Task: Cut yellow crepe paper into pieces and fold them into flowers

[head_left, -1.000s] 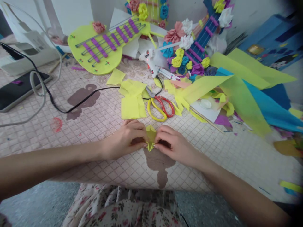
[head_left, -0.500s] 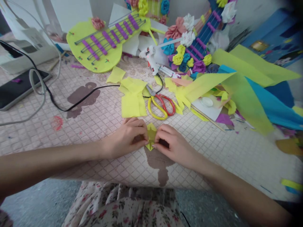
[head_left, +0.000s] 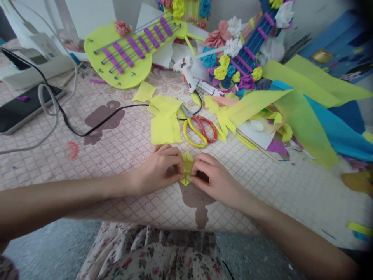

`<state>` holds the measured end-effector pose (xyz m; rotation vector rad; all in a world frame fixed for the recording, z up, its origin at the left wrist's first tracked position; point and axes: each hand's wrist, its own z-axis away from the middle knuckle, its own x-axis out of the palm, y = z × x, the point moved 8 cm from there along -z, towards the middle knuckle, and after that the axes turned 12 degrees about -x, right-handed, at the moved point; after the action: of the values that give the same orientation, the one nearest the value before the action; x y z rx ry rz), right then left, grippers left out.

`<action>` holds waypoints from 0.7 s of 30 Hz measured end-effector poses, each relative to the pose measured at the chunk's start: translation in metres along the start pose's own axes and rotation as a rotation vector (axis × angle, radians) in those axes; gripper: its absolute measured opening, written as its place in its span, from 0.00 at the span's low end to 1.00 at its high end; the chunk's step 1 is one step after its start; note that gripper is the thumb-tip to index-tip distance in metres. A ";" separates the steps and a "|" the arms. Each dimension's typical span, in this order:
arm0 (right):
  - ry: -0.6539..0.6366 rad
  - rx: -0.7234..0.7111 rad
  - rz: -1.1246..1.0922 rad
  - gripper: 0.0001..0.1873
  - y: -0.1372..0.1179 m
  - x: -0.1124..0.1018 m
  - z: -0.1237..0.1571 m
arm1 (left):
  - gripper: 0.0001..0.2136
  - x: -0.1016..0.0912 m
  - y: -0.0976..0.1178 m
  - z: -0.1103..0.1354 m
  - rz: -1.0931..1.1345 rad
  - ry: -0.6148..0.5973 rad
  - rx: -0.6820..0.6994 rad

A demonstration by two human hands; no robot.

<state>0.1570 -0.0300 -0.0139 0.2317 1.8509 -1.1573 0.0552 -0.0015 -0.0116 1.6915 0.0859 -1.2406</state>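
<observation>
A small folded piece of yellow crepe paper [head_left: 187, 165] is held between both hands, close to the table's front edge. My left hand [head_left: 163, 167] pinches its left side with thumb and fingers. On the opposite side, my right hand [head_left: 211, 173] pinches the paper in the same way. The lower corner of the paper comes to a point, and its side edges are hidden by the fingertips. Just beyond my left hand lie several cut yellow paper squares [head_left: 165, 130]. Scissors [head_left: 201, 130] with one yellow and one red handle rest beyond my right hand.
A white glue gun [head_left: 186, 72] stands behind the scissors, its black cord [head_left: 101, 125] crossing the table leftward. At the back are a yellow paper guitar [head_left: 122, 58] and a blue one with paper flowers. Crepe strips [head_left: 305, 124] lie right; a phone [head_left: 26, 107] lies left.
The whole view has shifted very slightly. Both hands keep their pinch on the yellow paper, with hardly any visible movement.
</observation>
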 end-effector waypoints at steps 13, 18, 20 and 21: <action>0.009 -0.011 0.038 0.07 0.000 0.002 0.000 | 0.04 0.003 0.001 0.000 -0.036 0.009 0.013; 0.007 -0.019 0.033 0.06 0.000 0.002 0.001 | 0.04 0.002 -0.001 0.000 0.017 -0.033 0.029; 0.001 -0.018 0.032 0.06 0.000 0.002 0.002 | 0.04 0.002 -0.001 0.000 0.045 -0.066 0.043; -0.002 -0.017 0.032 0.06 0.000 0.002 0.002 | 0.04 0.002 -0.001 0.001 0.054 -0.083 0.054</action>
<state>0.1570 -0.0317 -0.0153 0.2496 1.8486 -1.1191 0.0548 -0.0020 -0.0137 1.6749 -0.0435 -1.2814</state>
